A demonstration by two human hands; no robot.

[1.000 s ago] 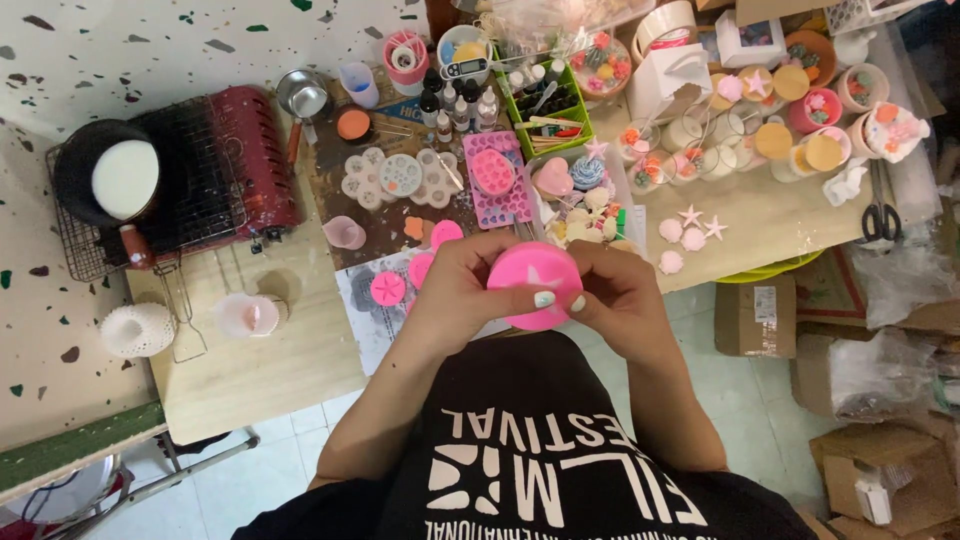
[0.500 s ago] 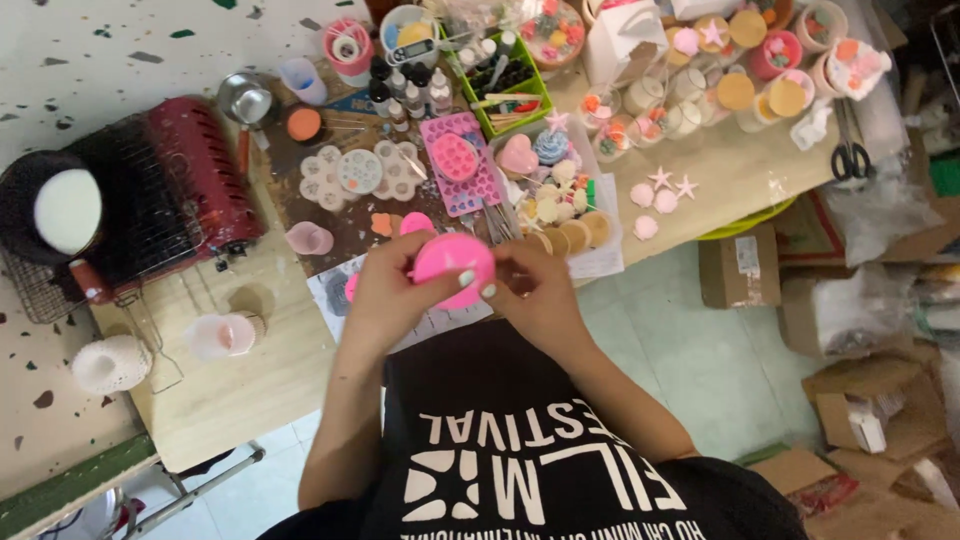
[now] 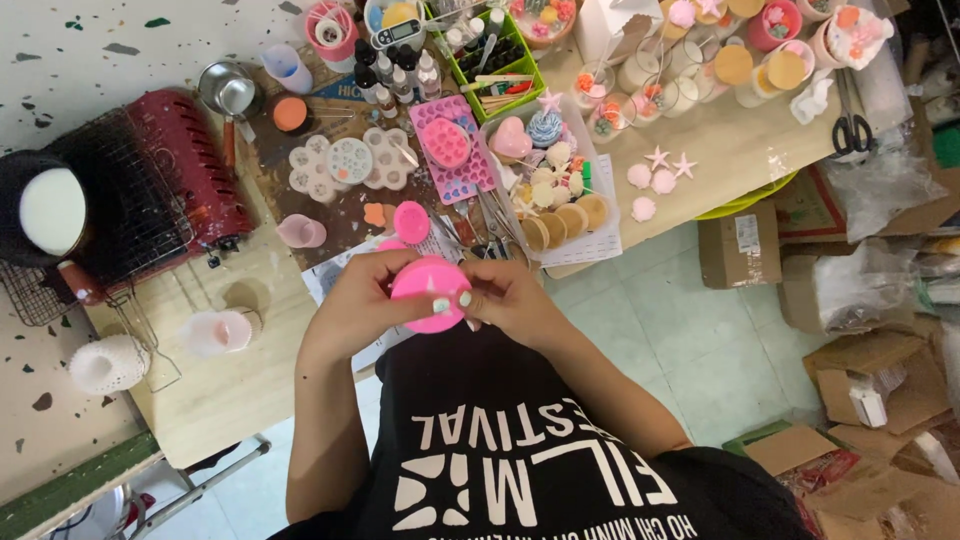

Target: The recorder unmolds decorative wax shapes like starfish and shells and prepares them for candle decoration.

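Observation:
Both hands grip a round pink silicone mould point(image 3: 428, 290) held over the near edge of the wooden table point(image 3: 250, 370), close to my chest. My left hand point(image 3: 355, 300) wraps its left side, thumb on top. My right hand point(image 3: 510, 300) pinches the right side, painted nails pressed on the rim. Another small pink round mould point(image 3: 411, 222) lies on the table just beyond my hands, by a pink cup point(image 3: 300, 232).
A red rack with a wire grid point(image 3: 160, 190) and a black pan of white liquid point(image 3: 50, 212) stand at the left. Flower moulds point(image 3: 350, 165), a pink tray mould point(image 3: 455, 150), a green basket point(image 3: 500, 65), jars and scissors point(image 3: 850, 135) crowd the back. Cardboard boxes point(image 3: 740, 255) stand on the floor to the right.
The view has drifted, so the table and hands now appear further left and lower. My hands keep holding the pink mould, drawn a little nearer to my body.

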